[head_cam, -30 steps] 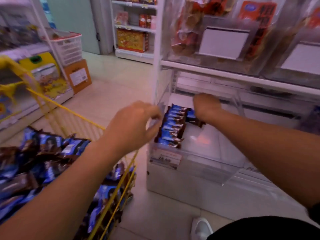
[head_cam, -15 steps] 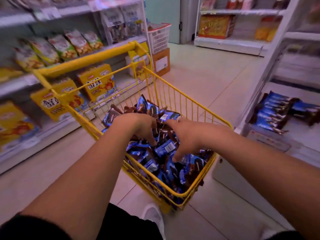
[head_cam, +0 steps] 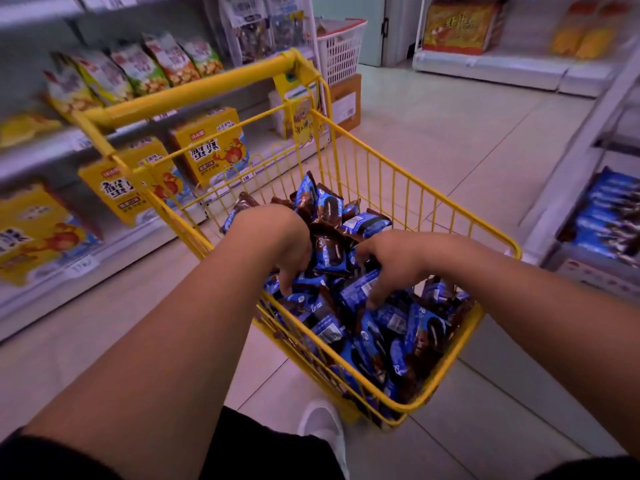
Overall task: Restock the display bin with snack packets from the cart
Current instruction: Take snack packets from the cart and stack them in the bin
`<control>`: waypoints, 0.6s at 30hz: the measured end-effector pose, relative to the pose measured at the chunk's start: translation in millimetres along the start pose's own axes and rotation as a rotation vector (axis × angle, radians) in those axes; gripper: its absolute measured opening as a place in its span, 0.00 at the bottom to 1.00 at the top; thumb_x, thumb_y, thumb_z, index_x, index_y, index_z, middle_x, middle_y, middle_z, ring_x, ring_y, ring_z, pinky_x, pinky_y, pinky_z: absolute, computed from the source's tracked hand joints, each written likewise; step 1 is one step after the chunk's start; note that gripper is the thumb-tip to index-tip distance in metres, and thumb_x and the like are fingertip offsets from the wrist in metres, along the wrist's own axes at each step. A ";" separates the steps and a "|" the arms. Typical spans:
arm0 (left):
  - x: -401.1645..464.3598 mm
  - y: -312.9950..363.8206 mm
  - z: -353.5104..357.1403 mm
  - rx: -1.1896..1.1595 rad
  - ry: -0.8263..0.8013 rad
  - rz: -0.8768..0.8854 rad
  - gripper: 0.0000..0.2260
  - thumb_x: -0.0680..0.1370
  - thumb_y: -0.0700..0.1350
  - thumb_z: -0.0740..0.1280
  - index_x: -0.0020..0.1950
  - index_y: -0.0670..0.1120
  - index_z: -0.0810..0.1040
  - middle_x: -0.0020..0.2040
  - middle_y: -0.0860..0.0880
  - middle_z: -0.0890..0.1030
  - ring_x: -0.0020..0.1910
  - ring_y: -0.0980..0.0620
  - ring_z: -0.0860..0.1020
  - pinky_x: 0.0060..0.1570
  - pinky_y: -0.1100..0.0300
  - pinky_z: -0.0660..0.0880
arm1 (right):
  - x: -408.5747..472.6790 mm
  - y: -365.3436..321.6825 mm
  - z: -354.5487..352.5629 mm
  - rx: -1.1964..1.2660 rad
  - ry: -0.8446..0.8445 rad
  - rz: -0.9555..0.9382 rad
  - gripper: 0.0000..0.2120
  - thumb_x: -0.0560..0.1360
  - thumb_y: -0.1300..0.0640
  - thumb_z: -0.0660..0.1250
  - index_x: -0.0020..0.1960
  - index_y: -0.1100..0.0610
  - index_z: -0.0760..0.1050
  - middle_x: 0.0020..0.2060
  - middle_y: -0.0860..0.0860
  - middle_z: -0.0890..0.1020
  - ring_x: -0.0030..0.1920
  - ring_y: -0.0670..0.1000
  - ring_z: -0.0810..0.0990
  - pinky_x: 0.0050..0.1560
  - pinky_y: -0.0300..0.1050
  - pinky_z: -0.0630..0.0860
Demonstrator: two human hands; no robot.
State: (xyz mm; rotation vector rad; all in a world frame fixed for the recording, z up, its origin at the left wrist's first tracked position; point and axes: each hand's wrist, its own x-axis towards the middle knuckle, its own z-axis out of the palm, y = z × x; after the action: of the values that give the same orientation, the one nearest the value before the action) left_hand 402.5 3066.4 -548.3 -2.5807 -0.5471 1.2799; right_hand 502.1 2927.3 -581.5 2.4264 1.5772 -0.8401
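The loose heap of small blue-and-brown foil snack packets (head_cam: 349, 282) fills the yellow wire shopping cart (head_cam: 446, 216) almost to its rim, highest toward the cart's far-left corner and sloping down to the near-right corner. Both hands are dug into the pile near the cart's near-left edge. The left hand (head_cam: 277, 240) has its fingers curled down among the packets and looks to be gathering some, though what it actually holds is hidden. The right hand (head_cam: 394, 261) spreads bent fingers over a packet lying label-up, seemingly closing on it.

To do this step well, I would rake several packets together between the two hands and lift them as one flat stack, all facing one way, so they slot neatly into the row. The wrappers look glossy, crinkled and slippery, pillow-shaped with crimped ends, so a squeezed handful is likely to spill.

The clear plastic display bin (head_cam: 588, 268) stands beyond the cart's right side on a low white shelf, with a row of matching packets already standing on edge in it.
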 end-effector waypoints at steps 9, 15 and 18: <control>-1.6 9.4 10.1 0.074 -0.081 -0.037 0.36 0.73 0.52 0.75 0.78 0.56 0.62 0.58 0.48 0.75 0.53 0.46 0.76 0.61 0.46 0.76 | -3.8 -3.6 4.5 0.102 0.029 -0.101 0.30 0.72 0.39 0.74 0.67 0.54 0.74 0.52 0.48 0.77 0.51 0.54 0.81 0.52 0.53 0.82; 5.2 24.5 12.9 0.127 -0.024 -0.012 0.41 0.73 0.55 0.75 0.80 0.55 0.56 0.75 0.48 0.66 0.62 0.43 0.73 0.58 0.50 0.74 | -11.1 -3.0 1.9 0.145 0.079 -0.158 0.20 0.69 0.45 0.78 0.55 0.48 0.73 0.42 0.44 0.74 0.42 0.45 0.74 0.40 0.43 0.70; 3.4 16.4 13.8 -0.099 -0.015 0.022 0.33 0.76 0.46 0.74 0.76 0.56 0.62 0.74 0.48 0.68 0.53 0.45 0.77 0.37 0.60 0.76 | -22.7 3.7 -5.4 0.206 0.084 -0.175 0.19 0.69 0.47 0.79 0.55 0.46 0.75 0.42 0.45 0.76 0.42 0.46 0.75 0.39 0.43 0.69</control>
State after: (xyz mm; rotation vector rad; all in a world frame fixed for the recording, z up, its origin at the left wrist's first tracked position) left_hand 397.2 3053.2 -564.6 -2.6661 -0.6012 1.3117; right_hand 500.6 2909.6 -566.0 2.5187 1.8411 -0.9863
